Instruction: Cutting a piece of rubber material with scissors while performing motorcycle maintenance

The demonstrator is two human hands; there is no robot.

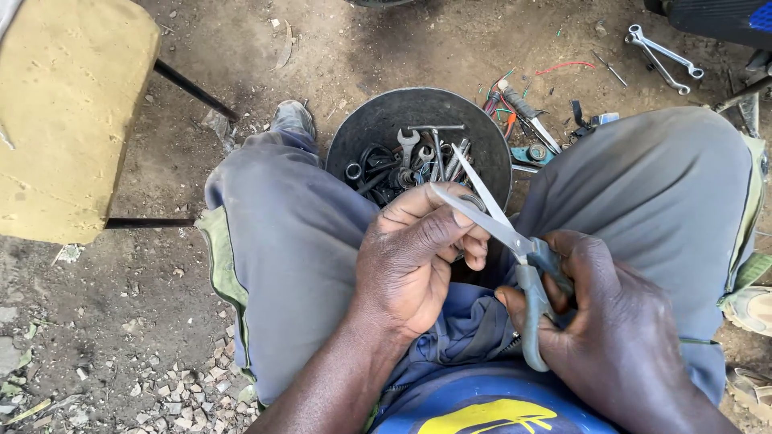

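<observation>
Over my lap, I'd keep my right hand (619,321) gripping the open scissors (507,241) steady while my left hand (410,257) pinches something small I cannot make out.

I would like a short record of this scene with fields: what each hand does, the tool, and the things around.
right hand: holds the scissors by their grey handles
scissors: blades open, pointing up and to the left
left hand: fingers curled beside the lower blade, thumb near its tip; what they pinch is hidden
black bowl: on the dirt between the knees, holds spanners and small metal parts
two spanners: on the ground, far right
yellow block: left
</observation>
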